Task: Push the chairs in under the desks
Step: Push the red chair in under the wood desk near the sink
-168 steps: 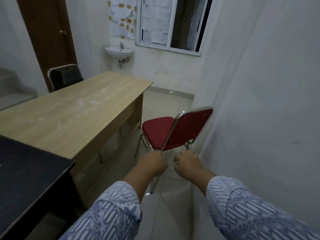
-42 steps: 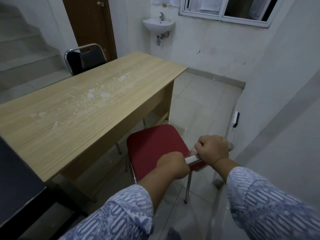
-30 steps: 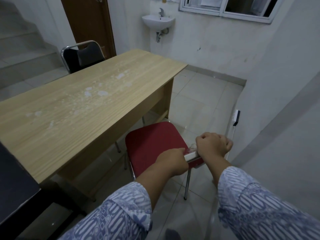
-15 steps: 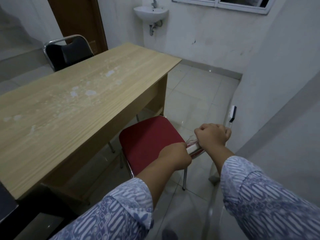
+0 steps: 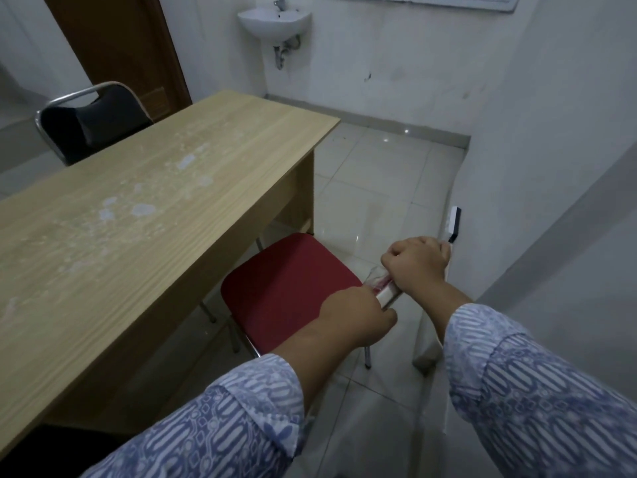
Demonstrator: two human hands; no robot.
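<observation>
Both left hand (image 5: 358,319) and right hand (image 5: 417,267) gripped the backrest of the red-cushioned metal chair (image 5: 286,288), mostly outside the pale wooden desk (image 5: 138,219); a skewed push risked hitting its side panel.

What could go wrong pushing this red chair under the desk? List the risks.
1. The red chair sits angled beside the end panel of the desk. Pushed straight, its far corner may catch that panel.
2. The right hand grips the backrest close to the wall, so knuckles might scrape it.
3. The left hand also grips high on the backrest. A hard shove could tip the chair rather than slide it.
</observation>
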